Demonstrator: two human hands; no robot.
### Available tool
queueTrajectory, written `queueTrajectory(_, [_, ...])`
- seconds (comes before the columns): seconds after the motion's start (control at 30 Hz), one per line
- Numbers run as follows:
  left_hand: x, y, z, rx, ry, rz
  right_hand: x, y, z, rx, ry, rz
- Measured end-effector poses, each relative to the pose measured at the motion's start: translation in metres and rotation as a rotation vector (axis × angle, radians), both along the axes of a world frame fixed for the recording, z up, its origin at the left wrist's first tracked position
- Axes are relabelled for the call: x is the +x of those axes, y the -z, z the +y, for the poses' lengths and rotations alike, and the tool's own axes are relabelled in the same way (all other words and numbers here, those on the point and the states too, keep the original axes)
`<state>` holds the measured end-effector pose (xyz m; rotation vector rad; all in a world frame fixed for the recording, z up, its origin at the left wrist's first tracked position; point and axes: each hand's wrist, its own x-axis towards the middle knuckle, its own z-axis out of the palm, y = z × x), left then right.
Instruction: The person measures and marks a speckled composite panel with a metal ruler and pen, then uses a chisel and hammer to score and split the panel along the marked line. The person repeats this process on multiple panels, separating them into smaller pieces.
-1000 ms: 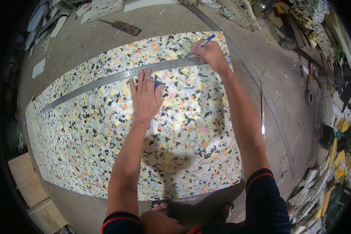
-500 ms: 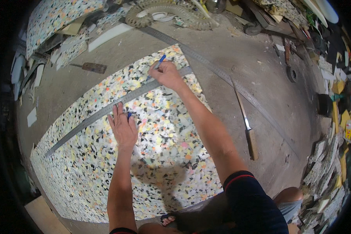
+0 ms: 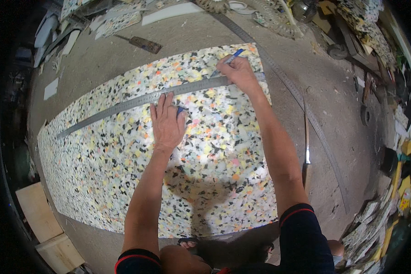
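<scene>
Closest in, we have dark short sleeves with red trim point(image 3: 303, 230) and part of a foot point(image 3: 187, 244) at the near edge of the big pale foam sheet flecked black, yellow and orange point(image 3: 96, 182). Sheet lies flat on the grey concrete floor point(image 3: 96, 73); off its near left corner, we get two pale flat boards point(image 3: 39, 212). Off its right edge, a long narrow knife with a wooden handle point(image 3: 307, 155).

Left hand point(image 3: 166, 129) is over the sheet's middle, fingers spread, fingertips pressed on the long grey metal ruler point(image 3: 139, 100); a small blue piece point(image 3: 180, 110) shows between thumb and forefinger, we can't tell how it's held. Ruler crosses the sheet's far part, from near the left edge to about the right edge. Right hand point(image 3: 240, 75), near the far right corner, pinches a slim blue-and-grey pen point(image 3: 234, 56), tilted, tip by the ruler's far edge; contact with the sheet we can't tell.

Second long grey metal ruler point(image 3: 285, 82) slants over the floor, passing just beside the sheet's far right corner. Past the far edge: a thin-shafted tool with a brown wooden handle point(image 3: 145, 45), then a long white strip point(image 3: 173, 13).
</scene>
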<state>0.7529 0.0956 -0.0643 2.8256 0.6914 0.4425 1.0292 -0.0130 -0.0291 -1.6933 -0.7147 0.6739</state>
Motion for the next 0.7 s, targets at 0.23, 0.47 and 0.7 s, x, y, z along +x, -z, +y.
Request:
queueTrajectory(0.23, [0.0016, -0.0034, -0.0034, -0.031, -0.003, -0.023, -0.0049, -0.0105, -0.0030, -0.009, -0.016, 0.043])
queueTrajectory(0.47, [0.0018, -0.0002, -0.0031, -0.021, -0.003, -0.018, -0.0052, -0.0111, -0.0028, -0.031, -0.014, 0.009])
queueTrajectory(0.7, [0.0009, -0.0017, -0.0024, -0.019, -0.016, -0.004, -0.0049, -0.0075, -0.0015, -0.034, -0.052, -0.018])
